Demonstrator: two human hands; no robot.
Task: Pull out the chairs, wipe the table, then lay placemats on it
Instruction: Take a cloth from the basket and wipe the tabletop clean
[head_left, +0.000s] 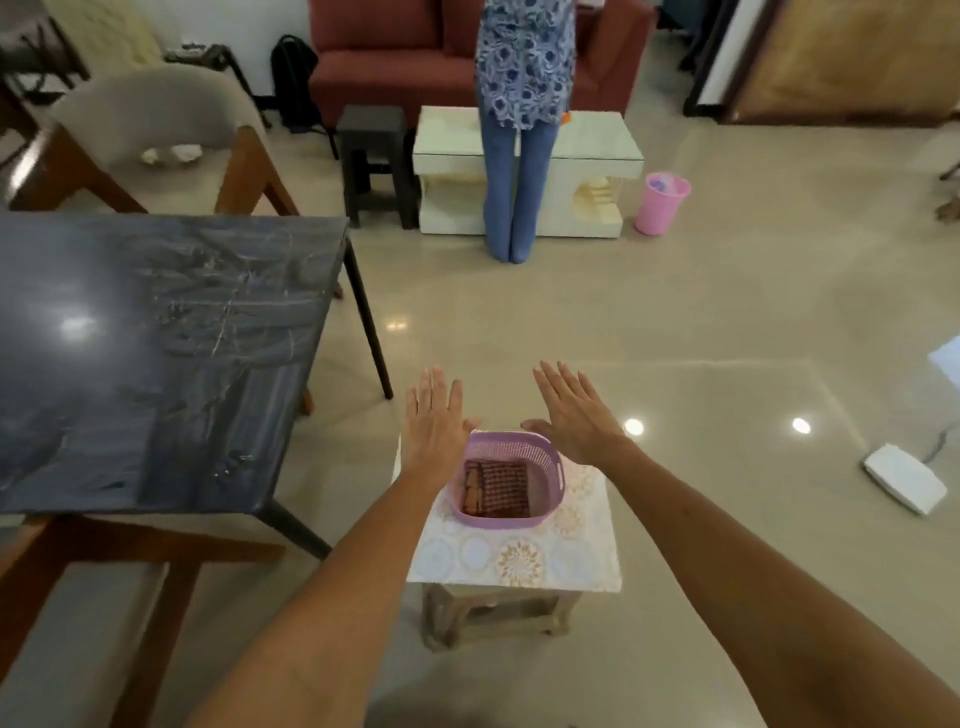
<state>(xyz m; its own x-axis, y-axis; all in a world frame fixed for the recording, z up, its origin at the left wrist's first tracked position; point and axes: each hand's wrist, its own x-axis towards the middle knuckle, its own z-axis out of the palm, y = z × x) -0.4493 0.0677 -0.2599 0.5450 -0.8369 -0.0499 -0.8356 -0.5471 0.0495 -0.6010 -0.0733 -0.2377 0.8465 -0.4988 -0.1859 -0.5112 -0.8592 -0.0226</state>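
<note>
The dark marble table (130, 332) fills the left of the view, its top bare and streaked. A grey-seated wooden chair (150, 135) stands beyond its far edge, pulled away, with a crumpled white cloth (171, 154) on the seat. Part of a second wooden chair (130, 561) shows at the near edge. On a small stool with a patterned cover (519, 561) sits a lilac basket (545, 467) holding brown woven placemats (497, 488). My left hand (434, 423) and my right hand (574, 415) hover flat over the basket's far rim, fingers straight, holding nothing.
A person (522, 130) stands with their back to me at a white coffee table (587, 156). A black stool (374, 156), a red sofa (395, 57) and a pink bin (661, 202) are near it. A white flat object (904, 478) lies on the floor at right.
</note>
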